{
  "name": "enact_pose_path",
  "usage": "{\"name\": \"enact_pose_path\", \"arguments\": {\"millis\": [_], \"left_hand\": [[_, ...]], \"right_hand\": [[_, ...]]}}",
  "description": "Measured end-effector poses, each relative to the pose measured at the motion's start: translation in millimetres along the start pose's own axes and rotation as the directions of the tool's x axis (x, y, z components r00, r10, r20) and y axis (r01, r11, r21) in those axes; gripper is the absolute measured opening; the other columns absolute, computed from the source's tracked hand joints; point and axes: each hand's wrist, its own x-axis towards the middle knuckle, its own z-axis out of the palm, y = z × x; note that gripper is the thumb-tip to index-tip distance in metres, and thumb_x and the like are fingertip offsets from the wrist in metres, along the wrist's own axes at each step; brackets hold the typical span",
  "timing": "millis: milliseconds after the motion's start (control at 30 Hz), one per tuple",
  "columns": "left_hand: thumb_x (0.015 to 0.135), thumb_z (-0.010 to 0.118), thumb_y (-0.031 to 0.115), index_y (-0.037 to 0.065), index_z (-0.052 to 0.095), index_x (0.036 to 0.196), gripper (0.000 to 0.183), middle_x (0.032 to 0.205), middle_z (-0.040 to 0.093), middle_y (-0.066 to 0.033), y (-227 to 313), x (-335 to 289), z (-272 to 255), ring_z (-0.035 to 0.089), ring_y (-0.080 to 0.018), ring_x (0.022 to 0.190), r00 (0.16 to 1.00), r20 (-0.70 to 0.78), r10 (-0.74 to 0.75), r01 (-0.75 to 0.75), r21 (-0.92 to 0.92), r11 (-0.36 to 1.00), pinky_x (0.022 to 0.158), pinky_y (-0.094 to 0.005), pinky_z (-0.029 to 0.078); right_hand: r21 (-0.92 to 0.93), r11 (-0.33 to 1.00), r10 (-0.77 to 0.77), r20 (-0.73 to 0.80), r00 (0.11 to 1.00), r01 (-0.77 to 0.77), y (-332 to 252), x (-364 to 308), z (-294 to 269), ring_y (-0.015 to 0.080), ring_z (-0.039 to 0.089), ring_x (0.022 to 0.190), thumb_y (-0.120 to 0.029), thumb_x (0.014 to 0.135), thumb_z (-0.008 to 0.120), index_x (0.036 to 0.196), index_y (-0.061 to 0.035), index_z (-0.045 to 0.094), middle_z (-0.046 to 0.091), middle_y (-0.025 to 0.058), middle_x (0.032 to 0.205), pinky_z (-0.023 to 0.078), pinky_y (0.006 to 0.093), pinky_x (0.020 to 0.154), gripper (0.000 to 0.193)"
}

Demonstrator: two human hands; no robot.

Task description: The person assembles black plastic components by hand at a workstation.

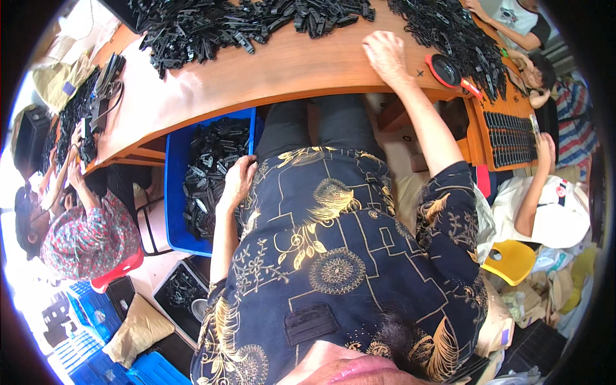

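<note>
Right hand (386,56): loosely fisted, on table (289,67) | Left hand (240,179): bent, grip unclear, blue bin (174,212) just left

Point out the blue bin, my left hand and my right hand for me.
Blue bin (174,205): head view, on its left wall.
Left hand (239,181): head view, on the back of the hand.
Right hand (387,56): head view, on the back of the hand.

Bench (269,74) smooth, glossy wood; parts (192,42) shiny plastic; blue bin (173,199) smooth plastic; shirt (385,282) patterned cloth; brown bag (140,328) creased, matt paper.
</note>
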Motion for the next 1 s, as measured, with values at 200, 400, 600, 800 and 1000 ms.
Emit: {"name": "enact_pose_path", "arguments": {"millis": [200,400,600,800,1000], "left_hand": [[0.091,0.053,0.018,0.002,0.059,0.106,0.022,0.102,0.062,-0.0192,-7,1,0,0.060,-0.0362,0.095,1.000,-0.015,0.024,-0.023,0.038,0.999,0.083,-0.0412,0.048],[0.091,0.053,0.015,0.000,0.058,0.106,0.022,0.099,0.062,-0.0196,-7,1,3,0.061,-0.0361,0.094,0.999,-0.030,0.032,-0.030,0.062,0.998,0.081,-0.0407,0.049],[0.090,0.053,0.013,0.000,0.057,0.108,0.022,0.102,0.061,-0.0194,2,-2,8,0.060,-0.0367,0.096,0.999,-0.037,0.002,0.001,0.084,0.996,0.082,-0.0412,0.049],[0.088,0.058,0.014,0.003,0.059,0.108,0.022,0.097,0.064,-0.0172,38,6,-15,0.063,-0.0311,0.091,1.000,-0.014,0.002,-0.004,-0.118,0.993,0.081,-0.0368,0.050],[0.092,0.059,0.018,-0.001,0.050,0.123,0.037,0.107,0.063,-0.0102,87,69,-43,0.062,-0.0195,0.095,0.992,-0.128,-0.013,-0.086,-0.730,0.678,0.082,-0.0301,0.050]], "right_hand": [[-0.351,0.930,0.171,0.145,0.975,-0.111,33,4,-20,0.0262,0.052,0.102,-0.013,0.082,0.057,0.096,-0.0105,0.064,0.058,0.0065,0.100,0.041,0.0439,0.085,0.016],[0.156,0.988,0.001,-0.070,0.998,0.010,-36,48,-5,0.0273,0.058,0.090,-0.012,0.085,0.057,0.100,-0.0081,0.063,0.058,0.0107,0.098,0.049,0.0412,0.076,0.017],[0.495,0.861,-0.196,0.118,0.974,0.113,-179,99,9,0.0320,0.063,0.092,-0.033,0.089,0.059,0.108,-0.0032,0.053,0.059,0.0166,0.100,0.053,0.0438,0.076,0.036],[0.395,0.919,-0.075,0.186,0.980,-0.005,-197,127,50,0.0355,0.062,0.096,-0.030,0.086,0.061,0.110,-0.0049,0.052,0.059,0.0180,0.101,0.051,0.0473,0.079,0.036],[0.578,0.769,0.114,0.295,0.949,-0.272,-170,113,49,0.0324,0.065,0.090,-0.020,0.082,0.060,0.101,-0.0032,0.063,0.066,0.0154,0.095,0.052,0.0416,0.079,0.026]]}}
